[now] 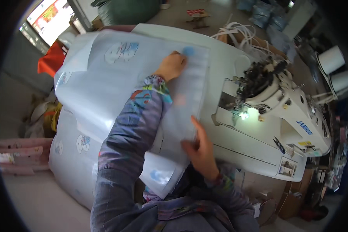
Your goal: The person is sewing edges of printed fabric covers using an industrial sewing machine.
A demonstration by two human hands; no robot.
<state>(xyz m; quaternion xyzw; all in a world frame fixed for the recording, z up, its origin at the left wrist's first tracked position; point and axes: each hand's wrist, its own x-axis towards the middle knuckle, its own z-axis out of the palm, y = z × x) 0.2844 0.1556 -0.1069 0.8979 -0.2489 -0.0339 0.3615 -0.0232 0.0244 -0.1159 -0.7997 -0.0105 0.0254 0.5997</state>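
A large pale, glossy, translucent sheet [139, 81] with printed cartoon animals lies across the left part of the white sewing table. Near its far right corner my left hand [172, 65] is closed, with curled fingers on the sheet; the fingertips are hidden. Closer to my body, my right hand [203, 151] is beside the sheet's right edge. Its index finger is stretched forward and the thumb stands apart, with nothing visible between them. Part of the sheet hangs over the near table edge toward my lap, and more drapes down at the left.
A white sewing machine [294, 112] with a lit needle area stands at the right. Small dark thread snips [279, 144] lie near it. White thread cones [331, 60] stand behind at the far right, and white strips [239, 34] are heaped beyond the table's far edge.
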